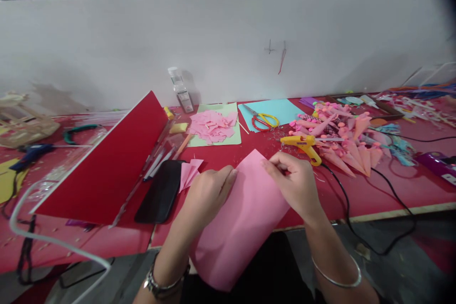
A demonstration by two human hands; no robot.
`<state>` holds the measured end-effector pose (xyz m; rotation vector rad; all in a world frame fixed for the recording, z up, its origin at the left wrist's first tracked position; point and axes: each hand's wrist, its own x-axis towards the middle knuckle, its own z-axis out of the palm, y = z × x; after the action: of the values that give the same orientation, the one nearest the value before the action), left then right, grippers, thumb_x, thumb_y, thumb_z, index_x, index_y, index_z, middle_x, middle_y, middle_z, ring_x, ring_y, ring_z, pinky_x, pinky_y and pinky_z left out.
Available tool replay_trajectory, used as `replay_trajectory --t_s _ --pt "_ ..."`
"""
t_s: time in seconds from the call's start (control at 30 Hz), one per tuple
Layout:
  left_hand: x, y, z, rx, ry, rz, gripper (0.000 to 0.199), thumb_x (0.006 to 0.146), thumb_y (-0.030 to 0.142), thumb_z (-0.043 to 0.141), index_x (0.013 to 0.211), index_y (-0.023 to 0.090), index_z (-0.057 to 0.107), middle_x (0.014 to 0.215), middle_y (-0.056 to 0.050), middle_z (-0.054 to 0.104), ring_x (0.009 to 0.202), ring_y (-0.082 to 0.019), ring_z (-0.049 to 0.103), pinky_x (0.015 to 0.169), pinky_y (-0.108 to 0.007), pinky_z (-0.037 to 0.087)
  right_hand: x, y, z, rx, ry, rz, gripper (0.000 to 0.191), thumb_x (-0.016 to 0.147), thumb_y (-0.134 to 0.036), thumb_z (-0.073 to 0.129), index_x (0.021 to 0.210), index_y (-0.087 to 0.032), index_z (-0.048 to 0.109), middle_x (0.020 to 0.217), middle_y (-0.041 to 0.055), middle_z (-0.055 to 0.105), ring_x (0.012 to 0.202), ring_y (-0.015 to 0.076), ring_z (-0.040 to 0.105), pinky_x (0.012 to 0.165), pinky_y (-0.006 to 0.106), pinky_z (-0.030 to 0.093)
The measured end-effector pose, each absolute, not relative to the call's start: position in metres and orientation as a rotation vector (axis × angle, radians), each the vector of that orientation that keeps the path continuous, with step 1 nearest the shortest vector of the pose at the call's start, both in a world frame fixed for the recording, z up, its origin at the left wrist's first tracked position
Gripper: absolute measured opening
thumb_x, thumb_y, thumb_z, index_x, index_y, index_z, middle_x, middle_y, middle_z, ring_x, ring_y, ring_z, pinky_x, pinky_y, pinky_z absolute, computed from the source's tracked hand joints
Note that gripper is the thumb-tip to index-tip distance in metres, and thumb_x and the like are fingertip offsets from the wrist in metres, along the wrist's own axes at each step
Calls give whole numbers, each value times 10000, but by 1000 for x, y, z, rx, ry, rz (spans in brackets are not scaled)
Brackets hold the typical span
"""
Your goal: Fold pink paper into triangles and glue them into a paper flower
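A large sheet of pink paper (245, 213) hangs between my hands over the table's front edge, its far corner pointing away from me. My left hand (212, 192) is closed on the sheet's left edge, thumb against the fingers. On the right edge, near that corner, my right hand (297, 183) pinches the paper. Small folded pink paper pieces (190, 174) lie just left of my left hand, beside a black phone (160, 192). A yellow hot glue gun (302, 146) rests beyond my right hand.
Pink scraps (213, 127) lie on green paper (231, 139). Scissors (265, 121) rest on blue sheets (287, 110). Pink paper cones (351, 149) are heaped at right. A red board (107, 166) leans at left. A clear bottle (181, 92) stands by the white partition (221, 47). A black cord (347, 204) hangs over the edge.
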<state>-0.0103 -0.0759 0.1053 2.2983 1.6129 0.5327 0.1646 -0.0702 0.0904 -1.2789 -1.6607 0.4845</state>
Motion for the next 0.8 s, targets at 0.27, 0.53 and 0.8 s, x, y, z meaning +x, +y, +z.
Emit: replay_trajectory --t_s 0.27,0.53,0.8 --pt "-12 -82 96 2309 1875 527 320 873 332 259 641 190 429 557 -2 531 516 -142 480 478 -229 226 158 -72 86 -1236 -1559 341 290 779 -295 511 538 -161 422 461 -71 280 428 46 264 437 183 224" --pt "-17 -59 84 2421 1835 533 340 885 327 234 670 179 451 580 -13 546 535 -142 498 485 -229 248 159 -61 77 -1336 -1764 96 151 816 -283 440 855 -173 536 658 4 525 602 119 484 570 224 377" --pt "-5 15 24 2494 1777 57 325 881 319 244 857 183 539 762 -62 629 693 -198 597 532 -243 367 158 -50 36 -1326 -2247 94 279 841 -221 373 1060 -197 545 1067 83 540 1018 196 462 855 341 394"
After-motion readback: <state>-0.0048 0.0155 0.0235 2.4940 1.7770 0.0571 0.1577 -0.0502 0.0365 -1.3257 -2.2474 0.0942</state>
